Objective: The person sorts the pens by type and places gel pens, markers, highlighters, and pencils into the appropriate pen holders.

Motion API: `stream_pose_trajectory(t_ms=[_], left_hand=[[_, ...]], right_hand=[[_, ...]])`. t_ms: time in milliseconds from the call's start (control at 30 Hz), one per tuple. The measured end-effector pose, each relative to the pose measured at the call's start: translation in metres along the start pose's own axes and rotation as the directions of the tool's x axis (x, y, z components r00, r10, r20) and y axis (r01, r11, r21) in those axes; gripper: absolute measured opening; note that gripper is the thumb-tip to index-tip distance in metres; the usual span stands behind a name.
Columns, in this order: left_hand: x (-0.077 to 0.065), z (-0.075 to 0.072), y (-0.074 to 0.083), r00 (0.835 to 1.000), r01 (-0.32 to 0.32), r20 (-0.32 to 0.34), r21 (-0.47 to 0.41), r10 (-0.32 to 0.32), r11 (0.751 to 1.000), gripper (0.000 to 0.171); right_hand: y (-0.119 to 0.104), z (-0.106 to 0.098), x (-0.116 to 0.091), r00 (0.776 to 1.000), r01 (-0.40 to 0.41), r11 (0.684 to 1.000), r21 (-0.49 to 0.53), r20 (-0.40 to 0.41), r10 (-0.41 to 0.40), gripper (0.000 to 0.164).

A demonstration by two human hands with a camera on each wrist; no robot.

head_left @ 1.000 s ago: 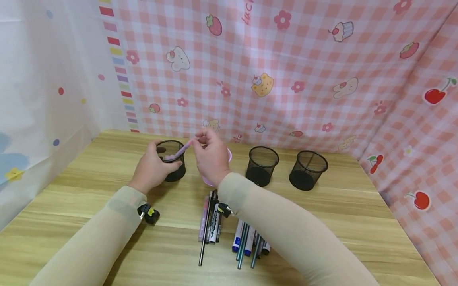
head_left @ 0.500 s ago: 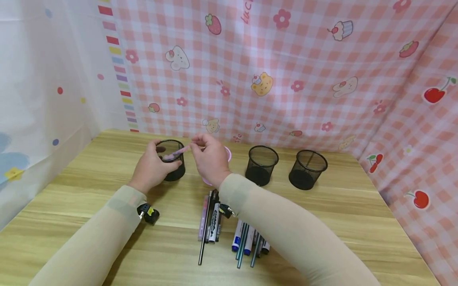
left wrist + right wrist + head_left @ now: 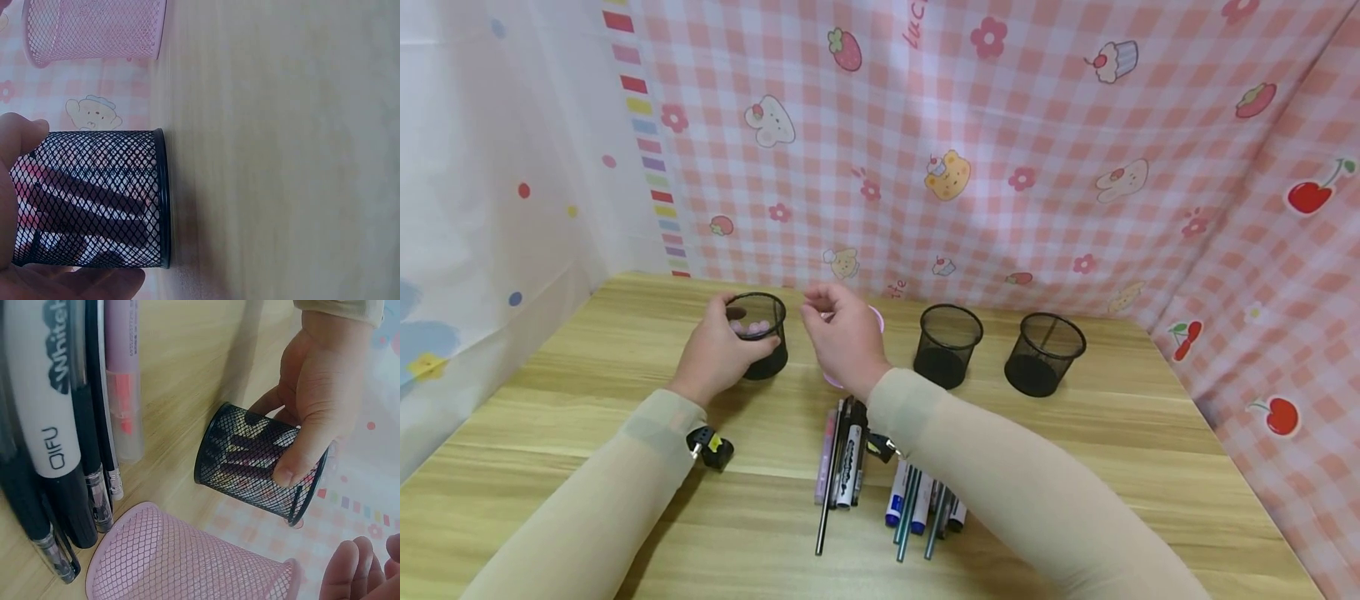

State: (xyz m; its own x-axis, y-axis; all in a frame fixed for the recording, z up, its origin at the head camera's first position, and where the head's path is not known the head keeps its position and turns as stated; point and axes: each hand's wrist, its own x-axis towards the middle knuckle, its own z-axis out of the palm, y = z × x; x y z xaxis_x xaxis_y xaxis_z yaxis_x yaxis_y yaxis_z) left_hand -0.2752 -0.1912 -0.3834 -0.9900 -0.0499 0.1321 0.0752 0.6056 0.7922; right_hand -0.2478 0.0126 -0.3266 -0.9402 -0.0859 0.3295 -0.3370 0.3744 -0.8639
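My left hand grips a black mesh pen cup at the left of the table, thumb on its near side. Through the mesh show slender pens standing in it, with pinkish-purple ends just below the rim. My right hand hovers to the right of that cup, fingers loosely bent, with nothing visible between them. It partly covers a pink mesh pen cup in the head view. In the right wrist view, its fingertips appear at the lower right corner, apart from both cups.
Two more black mesh cups, one right of centre and another farther right, stand on the wooden table. In front lie a bundle with a purple highlighter and a marker, and another with blue-capped markers and teal pencils.
The pinkish-purple pen in my right hand has gone down into the black cup, and the fingers have let go of it. My left hand has stayed on the cup.
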Motion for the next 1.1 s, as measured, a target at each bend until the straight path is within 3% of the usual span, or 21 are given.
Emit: stream_pose_trajectory(t_ms=[133, 267, 433, 633, 833, 900, 1100], left_hand=[[0.0, -0.001, 0.001, 1.0, 0.002, 0.002, 0.005, -0.002, 1.0, 0.106], [0.001, -0.001, 0.001, 1.0, 0.01, 0.003, 0.003, -0.01, 1.0, 0.107], [0.0, 0.0, 0.001, 1.0, 0.005, 0.003, -0.011, -0.005, 1.0, 0.105], [-0.001, -0.001, 0.002, 1.0, -0.001, 0.009, -0.017, 0.001, 1.0, 0.104], [-0.001, -0.001, 0.002, 1.0, 0.012, 0.013, -0.022, -0.012, 1.0, 0.106], [-0.002, -0.002, 0.003, 1.0, 0.011, 0.016, -0.024, -0.011, 1.0, 0.107], [-0.001, -0.002, 0.002, 1.0, 0.004, 0.021, -0.028, -0.004, 1.0, 0.107]], right_hand=[[-0.001, -0.004, -0.004, 0.999, 0.006, 1.0, -0.022, 0.043, -0.006, 0.017], [-0.001, -0.011, -0.009, 0.988, 0.014, 0.997, -0.069, 0.153, -0.004, 0.022], [0.002, -0.017, -0.016, 0.937, 0.011, 0.974, -0.227, 0.342, 0.069, 0.021], [0.005, -0.018, -0.023, 0.856, 0.067, 0.86, -0.506, 0.473, 0.211, 0.031], [0.008, -0.016, -0.027, 0.821, 0.168, 0.742, -0.65, 0.509, 0.26, 0.037], [0.009, -0.016, -0.027, 0.813, 0.177, 0.72, -0.671, 0.512, 0.277, 0.037], [0.012, -0.017, -0.028, 0.798, 0.158, 0.705, -0.692, 0.509, 0.321, 0.03]])
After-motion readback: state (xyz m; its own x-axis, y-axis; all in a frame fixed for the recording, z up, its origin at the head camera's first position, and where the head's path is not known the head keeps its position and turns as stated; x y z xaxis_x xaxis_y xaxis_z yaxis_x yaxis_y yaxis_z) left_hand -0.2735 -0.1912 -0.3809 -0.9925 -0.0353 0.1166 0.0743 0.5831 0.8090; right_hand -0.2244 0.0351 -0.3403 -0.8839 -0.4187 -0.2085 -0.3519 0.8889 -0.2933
